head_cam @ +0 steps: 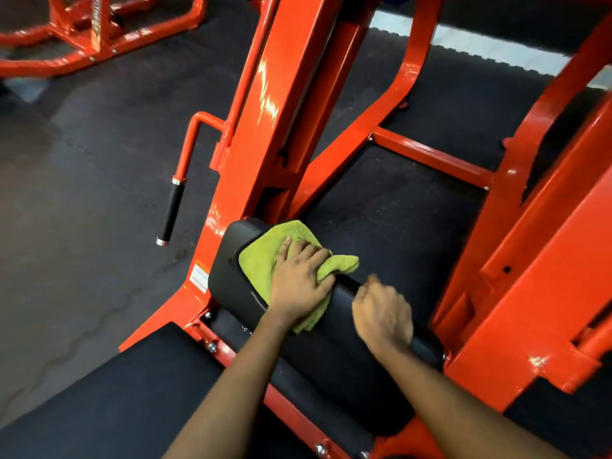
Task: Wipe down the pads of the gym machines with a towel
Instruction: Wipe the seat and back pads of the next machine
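A lime-green towel [265, 260] lies over the upper left end of a black pad [331, 352] on an orange gym machine. My left hand [299, 281] rests on the towel, thumb stretched out, fingers curled into the cloth at the pad's far edge. To its right, my right hand [384, 318] is over the pad's far edge, blurred, with loosely curled fingers and nothing in it. A second black pad [109, 402] slopes away at the lower left.
Orange frame beams [265, 104] rise just behind the pad, and a thick orange arm [536, 260] stands close on the right. A black-gripped handle [172, 210] hangs at the left. Dark rubber floor [82, 193] surrounds the machine; another orange frame [99, 31] stands at the far left.
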